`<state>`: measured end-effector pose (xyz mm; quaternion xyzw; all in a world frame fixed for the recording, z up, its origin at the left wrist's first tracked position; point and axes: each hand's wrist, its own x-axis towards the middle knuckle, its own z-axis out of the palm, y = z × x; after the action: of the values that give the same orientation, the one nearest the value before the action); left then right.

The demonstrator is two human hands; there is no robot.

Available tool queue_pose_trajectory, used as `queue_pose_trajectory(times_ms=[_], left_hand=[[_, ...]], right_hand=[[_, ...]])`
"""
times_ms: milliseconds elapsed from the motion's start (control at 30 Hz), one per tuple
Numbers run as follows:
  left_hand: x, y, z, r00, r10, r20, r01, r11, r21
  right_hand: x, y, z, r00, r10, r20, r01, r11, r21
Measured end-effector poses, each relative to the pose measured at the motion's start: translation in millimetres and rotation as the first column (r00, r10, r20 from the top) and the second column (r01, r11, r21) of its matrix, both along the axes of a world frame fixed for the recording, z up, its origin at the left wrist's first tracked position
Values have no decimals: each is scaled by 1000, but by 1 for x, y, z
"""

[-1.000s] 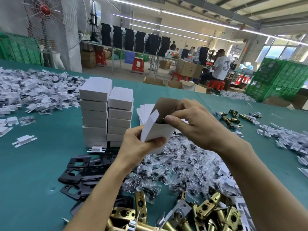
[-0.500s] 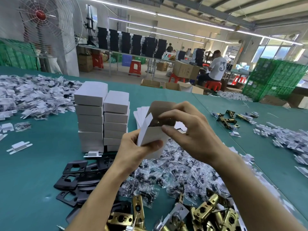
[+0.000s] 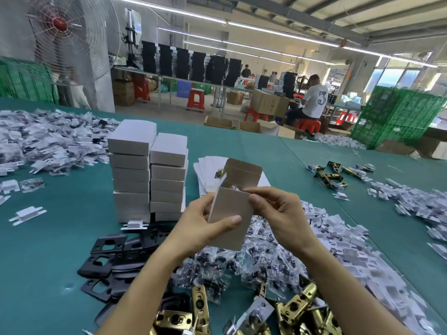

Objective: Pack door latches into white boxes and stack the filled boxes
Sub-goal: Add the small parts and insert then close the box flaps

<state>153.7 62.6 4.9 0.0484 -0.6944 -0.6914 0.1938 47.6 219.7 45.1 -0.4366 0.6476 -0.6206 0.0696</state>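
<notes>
One white box [image 3: 229, 213] is up over the table, with both hands on it. The left hand [image 3: 203, 226] grips it low, thumb flat across the front face and fingers wrapped round the back. The right hand [image 3: 280, 213] has thumb and forefinger pinched at the top right corner of the box's mouth. The top flap stands open, and something shiny sits just inside (too small to tell what).

Behind it are two stacks of closed boxes [image 3: 131, 163], side by side and touching, roughly six high each. One fanned pile of flat box blanks [image 3: 205, 170] lies just right of them.

Under the hands is a heap of small clear bags [image 3: 242, 257] with dark parts. Black plates [image 3: 108, 257] overlap to its left, too tangled to count. Brass latches [image 3: 295, 308] crowd the near edge, and a smaller cluster [image 3: 329, 175] lies well off to the right. White plastic pieces [image 3: 48, 141] are drifted far left, far right and beside the right forearm.

All of it is on a green table [image 3: 48, 274]. Beyond is a factory hall with one big caged fan [image 3: 60, 22], green crates [image 3: 399, 117], ceiling strip lights, red stools and a seated person in a white shirt [image 3: 314, 100].
</notes>
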Motion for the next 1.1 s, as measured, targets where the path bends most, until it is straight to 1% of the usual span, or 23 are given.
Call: queue_pose_trajectory(times_ms=[67, 100, 133, 167, 233, 300, 367, 500, 567, 633, 667, 733, 767, 800, 867, 933, 1033, 1100], left_hand=[[-2, -1, -3, 983, 181, -43, -185, 972, -147], [-3, -3, -5, 963, 249, -103, -265, 945, -189], [-4, -4, -6, 947, 277, -165, -308, 927, -213], [-4, -5, -8, 940, 272, -206, -317, 919, -234], [-4, -5, -10, 954, 228, -196, -279, 912, -299], [-6, -3, -14, 977, 177, -118, -209, 903, -374], [-9, -1, -19, 988, 141, -60, -153, 899, -411], [-11, 0, -20, 993, 114, -43, -119, 838, -532], [-11, 1, -19, 993, 114, -22, -106, 812, -574], [-10, 0, -18, 992, 125, 2, -100, 802, -589], [-10, 0, -18, 991, 130, 9, -100, 804, -586], [-10, -1, -17, 990, 142, 16, -108, 818, -565], [-10, -1, -17, 989, 144, 20, -110, 830, -547], [-10, 0, -17, 989, 144, 28, -108, 842, -528], [-9, 1, -14, 990, 136, 34, -103, 871, -480], [-8, 2, -12, 991, 129, -33, -131, 892, -433], [-6, 3, -9, 970, 185, -160, -234, 888, -395], [-5, 3, -7, 962, 207, -178, -258, 901, -349]], right_hand=[[-5, 4, -10, 999, -28, -44, 31, 997, 68], [-7, 7, -15, 997, -40, -66, 47, 993, 107], [-9, 9, -20, 995, -54, -88, 66, 988, 139], [-10, 11, -25, 992, -68, -107, 85, 984, 159], [-11, 14, -32, 989, -71, -133, 95, 978, 186], [-11, 15, -36, 987, -49, -150, 82, 971, 225], [-11, 17, -37, 982, -39, -182, 89, 957, 277], [-12, 20, -35, 959, 15, -283, 108, 904, 415], [-12, 21, -34, 954, 35, -296, 103, 894, 437], [-10, 22, -33, 966, 1, -260, 99, 925, 368], [-9, 21, -33, 977, -32, -209, 95, 950, 296], [-7, 19, -29, 997, -63, -38, 67, 990, 123], [-6, 16, -25, 998, -57, 34, 55, 996, 65], [-6, 14, -22, 995, -56, 77, 53, 998, 40], [-4, 10, -17, 993, -56, 99, 52, 998, 41], [-3, 9, -14, 995, -40, 93, 36, 998, 43], [-5, 11, -16, 994, -24, 107, 21, 999, 37], [-8, 14, -17, 994, -25, 105, 21, 999, 33]])
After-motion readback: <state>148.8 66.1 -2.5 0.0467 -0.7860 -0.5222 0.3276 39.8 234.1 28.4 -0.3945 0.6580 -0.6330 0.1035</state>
